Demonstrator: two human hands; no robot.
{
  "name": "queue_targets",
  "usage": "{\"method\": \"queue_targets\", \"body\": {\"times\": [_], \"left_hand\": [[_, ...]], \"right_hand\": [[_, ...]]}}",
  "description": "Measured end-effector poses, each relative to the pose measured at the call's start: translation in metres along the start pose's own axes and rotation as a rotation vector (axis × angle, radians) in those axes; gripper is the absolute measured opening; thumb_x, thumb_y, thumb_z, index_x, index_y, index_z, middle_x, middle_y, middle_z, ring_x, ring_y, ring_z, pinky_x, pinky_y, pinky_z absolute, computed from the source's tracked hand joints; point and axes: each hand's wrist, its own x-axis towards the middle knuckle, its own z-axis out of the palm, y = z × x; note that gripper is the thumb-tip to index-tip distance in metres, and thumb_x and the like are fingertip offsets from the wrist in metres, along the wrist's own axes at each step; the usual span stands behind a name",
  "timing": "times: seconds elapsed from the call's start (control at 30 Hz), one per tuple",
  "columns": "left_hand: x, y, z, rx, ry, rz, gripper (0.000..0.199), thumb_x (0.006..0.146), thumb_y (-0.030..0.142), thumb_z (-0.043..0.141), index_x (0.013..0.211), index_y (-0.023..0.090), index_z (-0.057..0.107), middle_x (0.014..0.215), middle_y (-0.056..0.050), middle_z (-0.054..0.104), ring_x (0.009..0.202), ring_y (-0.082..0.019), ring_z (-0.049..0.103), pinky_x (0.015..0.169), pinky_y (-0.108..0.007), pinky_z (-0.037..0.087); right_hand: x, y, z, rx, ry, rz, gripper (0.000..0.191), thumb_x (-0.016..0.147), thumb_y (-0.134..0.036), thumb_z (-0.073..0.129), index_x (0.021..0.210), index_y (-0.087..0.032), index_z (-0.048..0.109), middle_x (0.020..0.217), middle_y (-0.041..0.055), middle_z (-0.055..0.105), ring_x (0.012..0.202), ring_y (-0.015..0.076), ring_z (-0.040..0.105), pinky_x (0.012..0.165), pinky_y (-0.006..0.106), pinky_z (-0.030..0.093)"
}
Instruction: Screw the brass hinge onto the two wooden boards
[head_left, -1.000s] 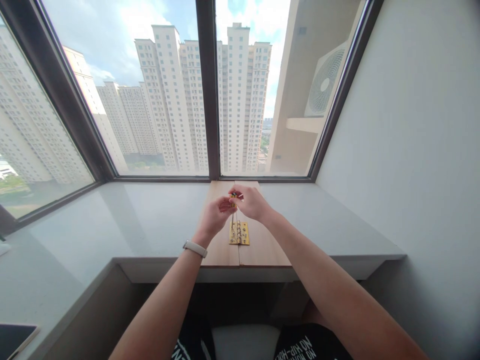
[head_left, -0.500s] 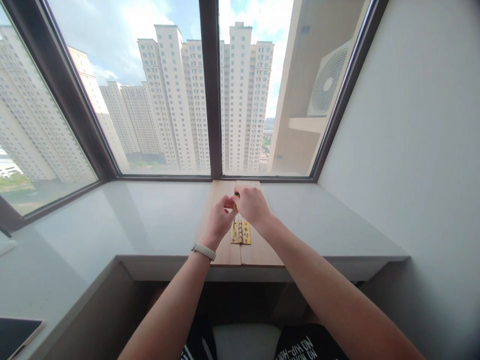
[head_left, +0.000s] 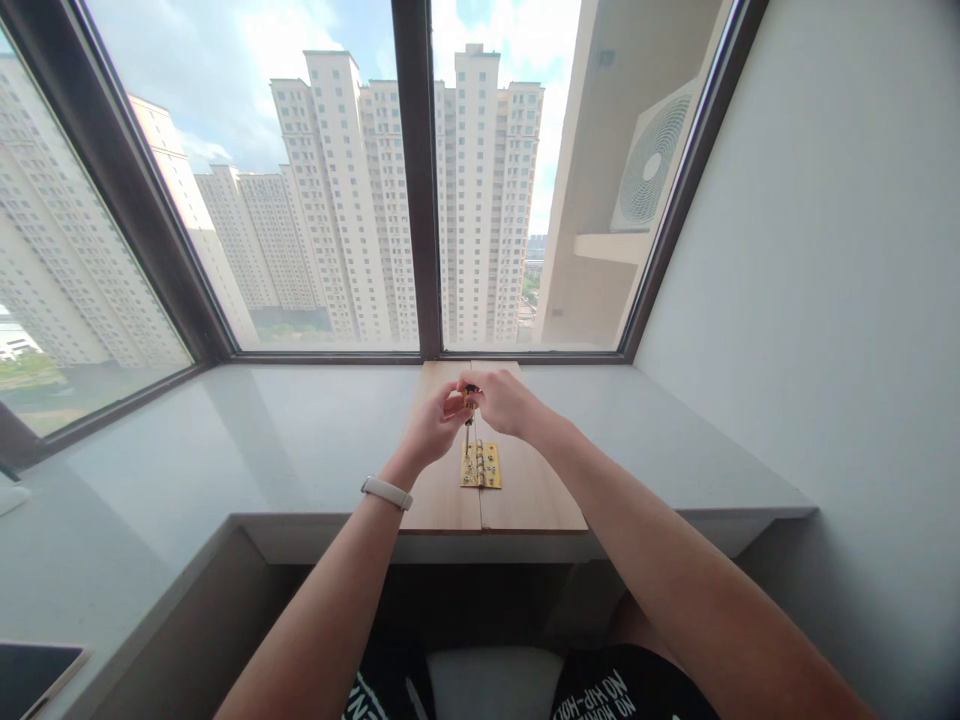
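Both hands meet around a small screwdriver (head_left: 469, 432) with a yellow and black handle, held upright. My left hand (head_left: 436, 420) is closed on the lower part of its handle; a light band circles that wrist. My right hand (head_left: 501, 400) pinches the top of the handle. The thin shaft points down to the left leaf of a gold hinge (head_left: 491, 466), which has several screws on it. The hinge lies across the seam between two light wooden boards (head_left: 525, 500). Whether the tip sits in a screw is too small to tell.
The boards lie on a white sill (head_left: 315, 440) below dark-framed windows (head_left: 424, 200). At the lower left is a dark-screened device (head_left: 37, 670). A white wall (head_left: 847, 250) rises on the right. My legs and a pale seat (head_left: 495, 685) show below the sill.
My left hand and wrist have shifted left and the fingers have opened up slightly, so more of the screwdriver shows. My right hand has moved a little to the left.
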Motion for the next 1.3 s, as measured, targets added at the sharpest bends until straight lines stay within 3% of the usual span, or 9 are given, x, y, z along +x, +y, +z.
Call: {"method": "queue_targets", "body": {"times": [0.13, 0.23, 0.4, 0.63, 0.77, 0.9, 1.07, 1.2, 1.3], "left_hand": [[-0.001, -0.004, 0.001, 0.033, 0.083, -0.018, 0.040, 0.086, 0.029, 0.075, 0.121, 0.017, 0.061, 0.104, -0.013, 0.078, 0.095, -0.025, 0.074, 0.091, -0.043, 0.058], [-0.002, -0.008, 0.003, 0.059, 0.134, 0.002, 0.034, 0.085, 0.028, 0.075, 0.115, 0.016, 0.066, 0.104, -0.013, 0.078, 0.097, -0.025, 0.075, 0.091, -0.042, 0.059], [-0.004, -0.002, 0.009, 0.157, 0.187, 0.046, 0.019, 0.084, 0.028, 0.075, 0.099, 0.017, 0.071, 0.095, -0.009, 0.078, 0.094, -0.024, 0.075, 0.087, -0.037, 0.059], [-0.003, 0.004, 0.013, 0.335, 0.273, 0.078, 0.009, 0.081, 0.022, 0.072, 0.086, 0.019, 0.065, 0.083, -0.003, 0.074, 0.076, -0.017, 0.070, 0.069, -0.027, 0.055], [-0.001, 0.004, 0.009, 0.339, 0.214, 0.048, 0.015, 0.079, 0.023, 0.074, 0.088, 0.019, 0.063, 0.080, -0.003, 0.071, 0.075, -0.018, 0.069, 0.067, -0.027, 0.054], [-0.002, 0.008, 0.003, 0.177, 0.082, 0.022, 0.033, 0.083, 0.025, 0.074, 0.113, 0.018, 0.061, 0.097, -0.007, 0.074, 0.089, -0.020, 0.072, 0.082, -0.034, 0.057], [-0.003, 0.007, -0.003, 0.022, -0.028, -0.020, 0.032, 0.086, 0.028, 0.073, 0.113, 0.017, 0.060, 0.106, -0.010, 0.075, 0.096, -0.022, 0.073, 0.090, -0.038, 0.056], [-0.001, -0.001, -0.006, -0.020, -0.037, -0.043, 0.041, 0.087, 0.029, 0.073, 0.124, 0.016, 0.059, 0.113, -0.014, 0.075, 0.104, -0.026, 0.072, 0.094, -0.043, 0.056], [0.001, -0.008, -0.006, -0.026, 0.023, -0.037, 0.047, 0.084, 0.026, 0.075, 0.128, 0.015, 0.059, 0.110, -0.014, 0.076, 0.104, -0.028, 0.073, 0.096, -0.047, 0.056]], "right_hand": [[0.001, 0.000, -0.003, -0.001, 0.000, -0.003, 0.024, 0.092, -0.009, 0.054, 0.105, -0.022, 0.069, 0.085, 0.0009, 0.073, 0.074, 0.0132, 0.063, 0.067, 0.022, 0.042], [-0.001, -0.005, -0.005, -0.070, 0.074, 0.067, 0.026, 0.091, -0.019, 0.065, 0.117, -0.020, 0.068, 0.088, 0.0032, 0.074, 0.077, 0.0147, 0.065, 0.068, 0.023, 0.042], [-0.002, -0.019, -0.002, -0.316, 0.167, 0.166, 0.028, 0.094, -0.045, 0.063, 0.088, -0.019, 0.071, 0.079, 0.0063, 0.072, 0.075, 0.0191, 0.064, 0.065, 0.028, 0.037], [0.003, -0.024, 0.008, -0.416, 0.175, 0.159, 0.022, 0.096, -0.030, 0.058, 0.080, -0.019, 0.067, 0.078, 0.0054, 0.070, 0.072, 0.0184, 0.062, 0.064, 0.029, 0.032], [0.004, -0.019, 0.006, -0.361, 0.133, 0.104, 0.018, 0.095, -0.024, 0.058, 0.080, -0.019, 0.066, 0.078, 0.0051, 0.070, 0.074, 0.0176, 0.060, 0.065, 0.028, 0.032], [0.003, -0.016, 0.004, -0.258, 0.091, 0.031, 0.015, 0.095, -0.018, 0.057, 0.084, -0.019, 0.067, 0.079, 0.0052, 0.070, 0.074, 0.0167, 0.060, 0.065, 0.026, 0.034], [0.000, -0.012, 0.004, -0.140, 0.012, -0.061, 0.017, 0.090, -0.008, 0.055, 0.091, -0.018, 0.068, 0.081, 0.0033, 0.071, 0.073, 0.0148, 0.060, 0.065, 0.024, 0.036], [0.002, -0.006, 0.004, -0.117, 0.013, -0.026, 0.018, 0.091, -0.009, 0.055, 0.096, -0.020, 0.069, 0.080, 0.0028, 0.071, 0.071, 0.0148, 0.060, 0.064, 0.024, 0.037], [0.002, -0.004, 0.002, -0.076, 0.042, 0.007, 0.021, 0.093, -0.012, 0.057, 0.107, -0.022, 0.067, 0.092, 0.0037, 0.074, 0.078, 0.0148, 0.064, 0.067, 0.024, 0.040]]}}
